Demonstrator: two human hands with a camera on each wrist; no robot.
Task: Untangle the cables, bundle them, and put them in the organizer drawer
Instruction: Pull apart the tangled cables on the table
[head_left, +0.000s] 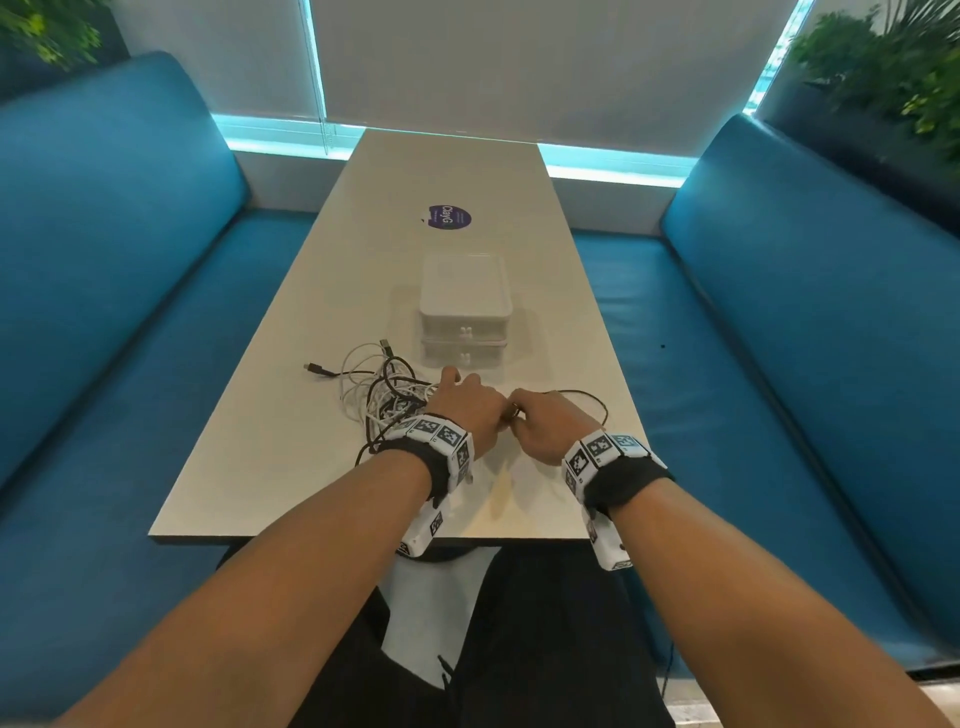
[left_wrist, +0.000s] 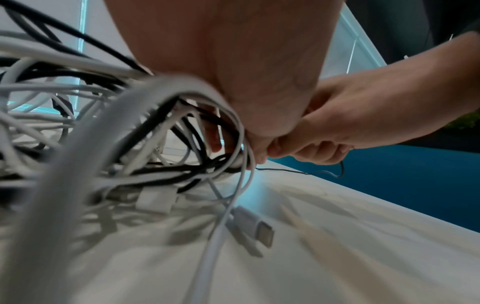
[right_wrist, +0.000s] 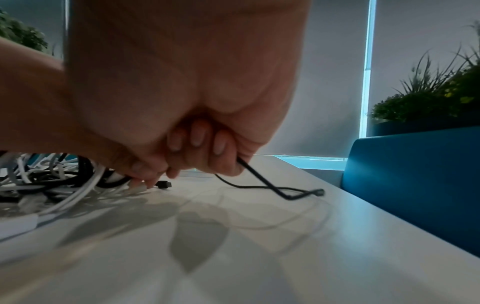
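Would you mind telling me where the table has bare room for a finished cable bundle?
Bare table lies beyond the purple sticker and right of the organizer. It is crowded at the cable tangle left of both hands.

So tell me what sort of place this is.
Probably a booth in an office lounge or café: blue padded benches flank a long white table, with potted plants behind and blinds over the window.
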